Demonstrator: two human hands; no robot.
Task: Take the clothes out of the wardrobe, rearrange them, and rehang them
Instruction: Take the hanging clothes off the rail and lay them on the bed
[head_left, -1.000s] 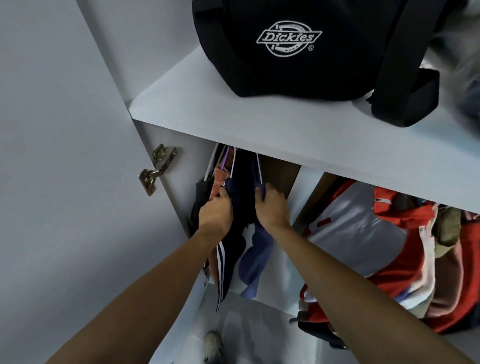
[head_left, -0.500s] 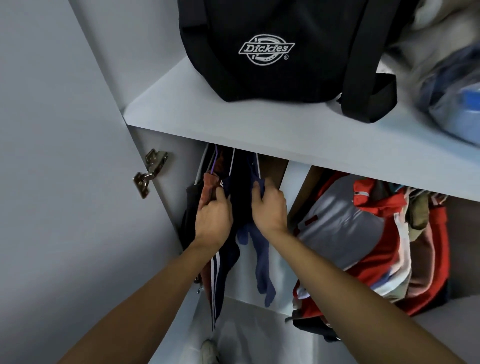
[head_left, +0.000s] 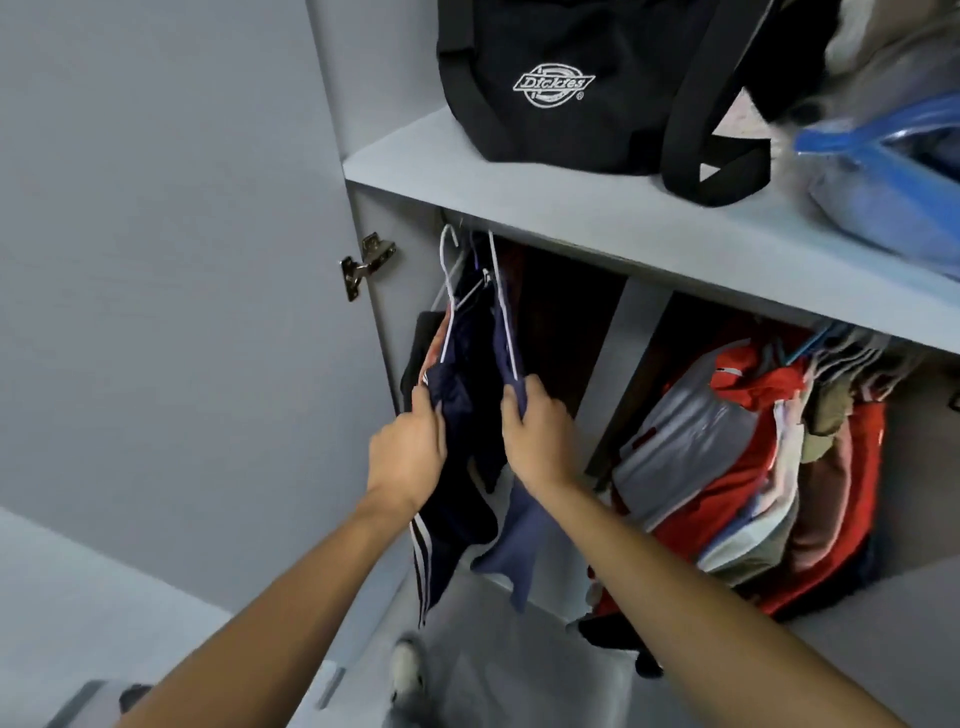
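Left hand (head_left: 408, 457) raised into the left compartment of the pale grey wardrobe (head_left: 571, 218), fingers curled tight and pinching the dark navy garment with white side stripes (head_left: 452, 499). Right hand (head_left: 540, 439) just beside, fingers and thumb closed round a fold of the lighter blue-violet garment (head_left: 511, 545) at the lower end of a thin white wire hanger (head_left: 498, 301). Both garments hanging under the shelf, close to the brass door hinge (head_left: 366, 262). Red, grey and white clothes (head_left: 727, 467) bunched in the right compartment, well apart. Black fabric bag with white logo (head_left: 571, 88) and blurred blue plastic pouch (head_left: 883, 171) on the shelf above.
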